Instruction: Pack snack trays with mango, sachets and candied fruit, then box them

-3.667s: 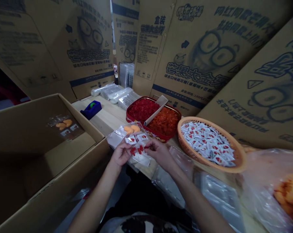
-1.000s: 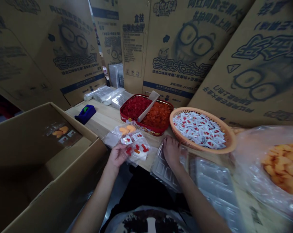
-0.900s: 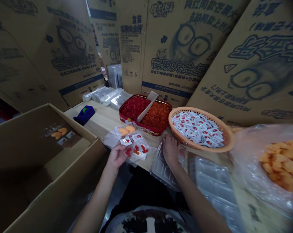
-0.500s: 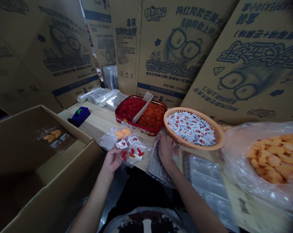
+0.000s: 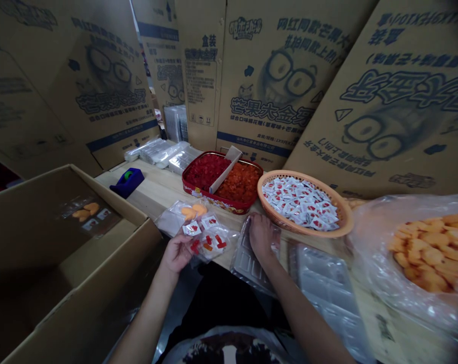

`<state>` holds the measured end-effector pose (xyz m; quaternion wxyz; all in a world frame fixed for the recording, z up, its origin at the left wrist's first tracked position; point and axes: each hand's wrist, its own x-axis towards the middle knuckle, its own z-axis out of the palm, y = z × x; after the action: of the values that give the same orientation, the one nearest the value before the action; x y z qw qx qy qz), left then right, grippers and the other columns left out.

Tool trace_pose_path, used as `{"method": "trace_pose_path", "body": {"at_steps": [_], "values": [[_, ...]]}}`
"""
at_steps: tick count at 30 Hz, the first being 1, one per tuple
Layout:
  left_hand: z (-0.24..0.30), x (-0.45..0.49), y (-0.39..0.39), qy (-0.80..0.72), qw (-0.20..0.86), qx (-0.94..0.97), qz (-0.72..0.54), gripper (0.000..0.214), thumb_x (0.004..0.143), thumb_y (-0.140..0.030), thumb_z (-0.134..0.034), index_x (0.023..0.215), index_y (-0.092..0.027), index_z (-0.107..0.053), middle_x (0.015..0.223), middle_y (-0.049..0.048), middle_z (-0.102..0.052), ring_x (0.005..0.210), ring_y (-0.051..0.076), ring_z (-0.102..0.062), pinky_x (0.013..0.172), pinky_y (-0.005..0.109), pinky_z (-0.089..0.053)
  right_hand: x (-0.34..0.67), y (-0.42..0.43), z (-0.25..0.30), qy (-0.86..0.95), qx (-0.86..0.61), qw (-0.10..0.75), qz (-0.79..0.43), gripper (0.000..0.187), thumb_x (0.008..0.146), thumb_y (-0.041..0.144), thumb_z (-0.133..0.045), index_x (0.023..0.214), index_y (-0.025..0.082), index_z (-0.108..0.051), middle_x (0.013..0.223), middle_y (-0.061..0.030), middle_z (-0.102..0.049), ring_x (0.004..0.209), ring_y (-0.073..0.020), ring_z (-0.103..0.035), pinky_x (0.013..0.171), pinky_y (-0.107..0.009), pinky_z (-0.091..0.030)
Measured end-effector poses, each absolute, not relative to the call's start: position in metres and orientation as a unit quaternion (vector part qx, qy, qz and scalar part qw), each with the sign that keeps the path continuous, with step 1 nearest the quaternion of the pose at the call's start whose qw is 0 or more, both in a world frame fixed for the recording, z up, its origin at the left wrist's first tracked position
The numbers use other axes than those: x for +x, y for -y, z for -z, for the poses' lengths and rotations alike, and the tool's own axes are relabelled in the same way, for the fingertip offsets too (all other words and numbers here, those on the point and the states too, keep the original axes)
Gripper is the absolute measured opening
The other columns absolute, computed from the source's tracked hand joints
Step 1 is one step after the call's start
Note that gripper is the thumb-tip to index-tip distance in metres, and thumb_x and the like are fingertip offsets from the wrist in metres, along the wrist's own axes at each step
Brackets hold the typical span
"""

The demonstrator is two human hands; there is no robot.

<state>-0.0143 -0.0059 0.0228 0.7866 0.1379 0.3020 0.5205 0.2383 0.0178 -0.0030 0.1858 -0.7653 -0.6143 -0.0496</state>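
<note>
My left hand [image 5: 178, 252] grips the near left edge of a clear plastic pack [image 5: 217, 228]. Orange gummy-like pieces [image 5: 194, 211], two white printed sachets [image 5: 209, 222] and several small red and orange pieces [image 5: 220, 242] show in the pack. My right hand [image 5: 261, 233] is closed over the far part of a clear compartment tray [image 5: 247, 255], its fingertips partly hidden. Right of that hand lies another clear compartment tray [image 5: 325, 288]. Just beyond it stands an orange basket [image 5: 264, 202] heaped with white sachets [image 5: 299, 202].
A red tin [image 5: 229, 205] holds red and orange pieces, split by a divider. A blue tape dispenser [image 5: 127, 183] and clear packs [image 5: 164, 151] stand left. An open carton [image 5: 111, 258] contains a filled pack. A plastic bag [image 5: 380, 283] of orange pieces lies right; printed cardboard [image 5: 266, 121] stands behind.
The view has shifted slightly, so everything sits a little lower and further right. Both hands keep their places on the pack and the tray.
</note>
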Motion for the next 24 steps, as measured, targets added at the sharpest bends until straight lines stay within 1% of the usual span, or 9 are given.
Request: {"method": "trace_pose_path", "body": {"at_steps": [4, 7, 10, 14, 17, 20, 22, 24], "values": [[-0.0209, -0.0142, 0.0063, -0.301, 0.787, 0.132, -0.522, 0.072, 0.062, 0.005, -0.045, 0.13, -0.02, -0.039, 0.091, 0.0053, -0.069, 0.08, 0.02, -0.065, 0.072, 0.036, -0.053, 0.2391, -0.0176, 0.0038, 0.591, -0.784, 0.177, 0.06, 0.03, 0.089, 0.016, -0.027, 0.101, 0.011, -0.055, 0.097, -0.0136, -0.057, 0.095, -0.0249, -0.049, 0.08, -0.036, -0.033], [-0.0203, -0.0131, 0.0062, -0.299, 0.789, 0.131, -0.521, 0.071, 0.063, 0.005, -0.045, 0.129, -0.021, -0.04, 0.092, 0.0052, -0.069, 0.083, 0.019, -0.064, 0.076, 0.036, -0.052, 0.2401, -0.0169, 0.0042, 0.592, -0.78, 0.191, 0.066, 0.031, 0.089, 0.016, -0.027, 0.102, 0.01, -0.054, 0.095, -0.014, -0.057, 0.094, -0.0252, -0.049, 0.079, -0.035, -0.033], [-0.0182, -0.0125, 0.0056, -0.29, 0.794, 0.137, -0.517, 0.07, 0.063, 0.005, -0.046, 0.129, -0.021, -0.041, 0.093, 0.0049, -0.068, 0.081, 0.018, -0.064, 0.077, 0.035, -0.051, 0.2405, -0.0163, 0.0046, 0.591, -0.777, 0.205, 0.075, 0.032, 0.088, 0.016, -0.027, 0.102, 0.01, -0.055, 0.094, -0.0144, -0.058, 0.093, -0.0252, -0.049, 0.079, -0.035, -0.032], [-0.015, -0.0127, 0.0051, -0.272, 0.799, 0.142, -0.517, 0.071, 0.064, 0.004, -0.046, 0.13, -0.021, -0.04, 0.099, 0.0042, -0.067, 0.086, 0.019, -0.063, 0.081, 0.037, -0.05, 0.2408, -0.0162, 0.0057, 0.582, -0.783, 0.208, 0.075, 0.033, 0.089, 0.017, -0.027, 0.103, 0.01, -0.055, 0.096, -0.0144, -0.058, 0.095, -0.0252, -0.048, 0.08, -0.036, -0.031], [-0.0156, -0.0127, 0.0054, -0.272, 0.799, 0.136, -0.519, 0.07, 0.064, 0.005, -0.045, 0.129, -0.021, -0.041, 0.1, 0.0044, -0.067, 0.083, 0.018, -0.064, 0.079, 0.036, -0.05, 0.2415, -0.0165, 0.0076, 0.568, -0.791, 0.215, 0.07, 0.034, 0.09, 0.019, -0.026, 0.106, 0.011, -0.055, 0.098, -0.0142, -0.057, 0.096, -0.0249, -0.047, 0.081, -0.036, -0.031], [-0.0183, -0.0123, 0.0063, -0.284, 0.798, 0.133, -0.515, 0.069, 0.064, 0.005, -0.045, 0.128, -0.02, -0.042, 0.098, 0.0052, -0.068, 0.08, 0.019, -0.064, 0.075, 0.036, -0.051, 0.241, -0.017, 0.0078, 0.561, -0.788, 0.243, 0.075, 0.037, 0.091, 0.023, -0.025, 0.11, 0.011, -0.054, 0.102, -0.014, -0.056, 0.099, -0.0252, -0.046, 0.083, -0.037, -0.03], [-0.0201, -0.0119, 0.007, -0.286, 0.798, 0.135, -0.513, 0.069, 0.064, 0.004, -0.045, 0.129, -0.019, -0.042, 0.098, 0.0057, -0.067, 0.081, 0.019, -0.064, 0.076, 0.036, -0.051, 0.24, -0.0173, 0.0047, 0.565, -0.779, 0.257, 0.084, 0.038, 0.091, 0.024, -0.026, 0.113, 0.01, -0.052, 0.104, -0.0154, -0.056, 0.101, -0.0262, -0.045, 0.085, -0.039, -0.03], [-0.0214, -0.0119, 0.0077, -0.286, 0.799, 0.141, -0.511, 0.07, 0.064, 0.004, -0.045, 0.13, -0.019, -0.04, 0.099, 0.0058, -0.067, 0.084, 0.019, -0.064, 0.078, 0.036, -0.051, 0.2397, -0.0168, -0.0013, 0.582, -0.765, 0.261, 0.085, 0.038, 0.09, 0.022, -0.027, 0.114, 0.007, -0.051, 0.107, -0.0175, -0.055, 0.102, -0.0263, -0.045, 0.087, -0.039, -0.031]]}}
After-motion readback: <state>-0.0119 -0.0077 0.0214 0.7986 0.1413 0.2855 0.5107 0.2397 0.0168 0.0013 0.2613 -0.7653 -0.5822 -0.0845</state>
